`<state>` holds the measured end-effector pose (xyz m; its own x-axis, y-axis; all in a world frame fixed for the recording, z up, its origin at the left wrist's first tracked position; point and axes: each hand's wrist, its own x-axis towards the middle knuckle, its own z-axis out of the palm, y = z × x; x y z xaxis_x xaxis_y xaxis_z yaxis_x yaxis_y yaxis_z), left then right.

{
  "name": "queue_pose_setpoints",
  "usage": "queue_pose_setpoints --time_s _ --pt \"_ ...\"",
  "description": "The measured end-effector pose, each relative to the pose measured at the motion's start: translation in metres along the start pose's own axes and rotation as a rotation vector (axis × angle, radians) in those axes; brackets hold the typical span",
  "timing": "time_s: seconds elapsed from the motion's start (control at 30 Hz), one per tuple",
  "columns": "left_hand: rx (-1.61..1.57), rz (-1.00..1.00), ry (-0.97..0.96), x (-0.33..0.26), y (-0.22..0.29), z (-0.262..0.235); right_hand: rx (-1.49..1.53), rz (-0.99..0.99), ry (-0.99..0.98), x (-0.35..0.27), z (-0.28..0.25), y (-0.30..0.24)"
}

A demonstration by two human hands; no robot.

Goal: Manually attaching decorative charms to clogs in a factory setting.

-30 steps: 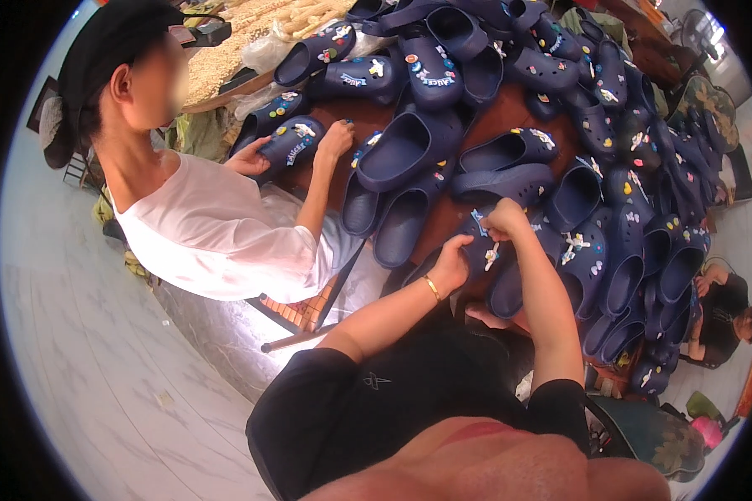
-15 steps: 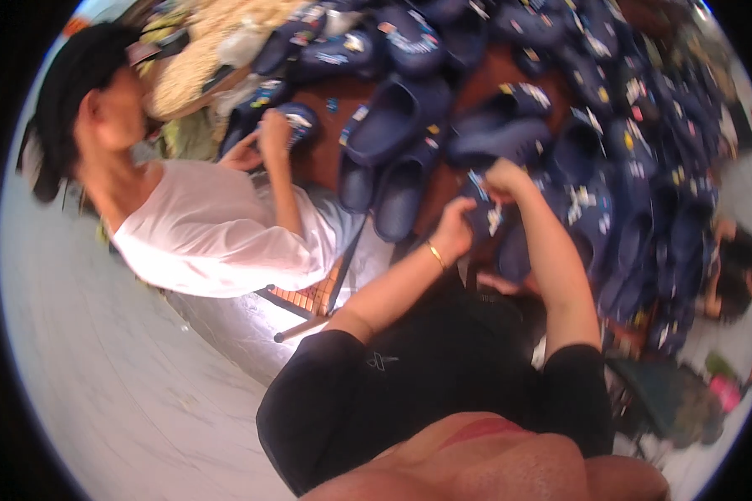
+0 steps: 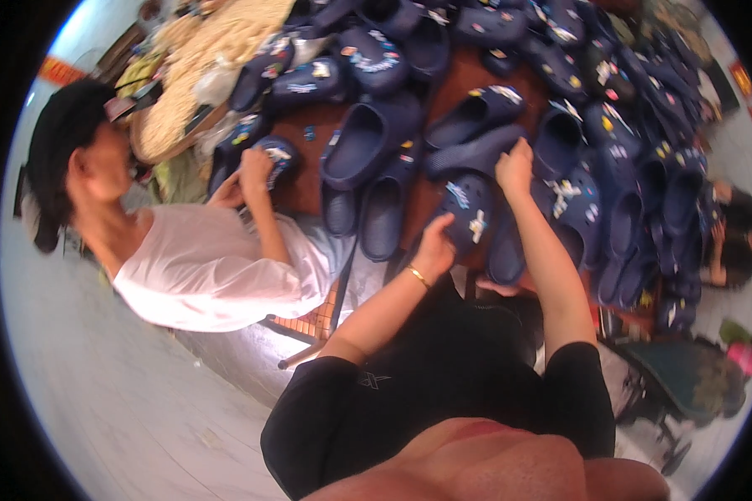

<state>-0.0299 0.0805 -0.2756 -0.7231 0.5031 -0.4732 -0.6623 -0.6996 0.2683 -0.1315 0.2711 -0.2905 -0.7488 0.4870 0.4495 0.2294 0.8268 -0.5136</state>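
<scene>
A navy clog with blue and white charms on its perforated toe is gripped in my left hand, thumb on the upper. My right hand has its fingers drawn together beside the end of another navy clog, which lies on the brown table. Whatever those fingers hold, if anything, is hidden. Past that clog rests a further one with yellow and white charms at its toe. A pair of plain-looking navy clogs stands left of my hands.
At left a seated co-worker in a white shirt handles a decorated clog with both hands. Many navy clogs crowd the far and right side of the table, several with charms. A small blue piece lies on the tabletop. A tan woven mat is beyond.
My right hand has left the held clog's charms and moved up and away to the clog behind. The left hand keeps its grip. The whole view has shifted slightly.
</scene>
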Motion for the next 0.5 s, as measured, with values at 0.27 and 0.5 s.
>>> queue_pose_setpoints --time_s 0.27,0.5 --pt "-0.031 -0.021 -0.035 -0.002 0.0 -0.012 -0.026 0.296 -0.199 0.019 -0.011 -0.039" --pt "0.029 -0.016 -0.053 0.005 -0.002 -0.013 0.003 0.399 -0.291 0.056 0.001 -0.01"
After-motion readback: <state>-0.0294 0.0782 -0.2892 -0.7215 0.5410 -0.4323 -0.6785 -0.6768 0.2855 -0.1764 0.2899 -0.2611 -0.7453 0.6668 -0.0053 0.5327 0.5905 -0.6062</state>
